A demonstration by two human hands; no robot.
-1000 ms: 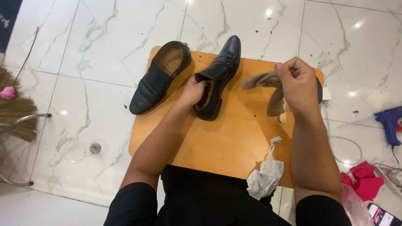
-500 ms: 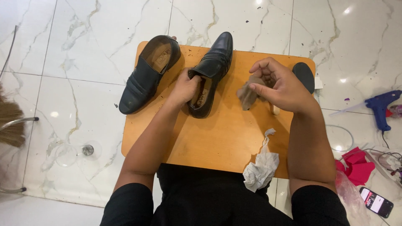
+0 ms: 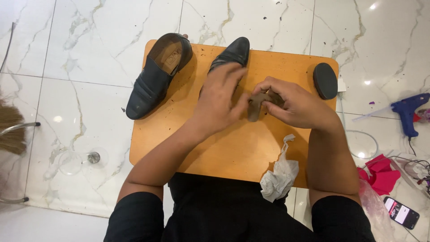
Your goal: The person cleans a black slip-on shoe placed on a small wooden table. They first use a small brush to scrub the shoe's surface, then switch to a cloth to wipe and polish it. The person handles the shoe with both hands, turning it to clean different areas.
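Two black leather shoes lie on a small orange wooden table (image 3: 224,148). The left shoe (image 3: 156,74) lies free at the table's far left corner, sticking out over the edge. My left hand (image 3: 219,96) covers the heel part of the right shoe (image 3: 233,53), whose toe points away from me. My right hand (image 3: 293,105) pinches a small brownish cloth (image 3: 256,104) just right of that shoe, and the fingertips of both hands meet at the cloth.
A black oval sole piece (image 3: 325,80) rests at the table's far right corner. Crumpled white paper (image 3: 280,175) sits at the near right edge. On the marble floor to the right lie a blue glue gun (image 3: 410,112), pink scraps (image 3: 383,172) and a phone (image 3: 402,212). A broom (image 3: 11,130) is at the left.
My right hand has brought the cloth left and down to meet my left hand over the shoe. My left hand has shifted from the shoe's opening onto its heel part.
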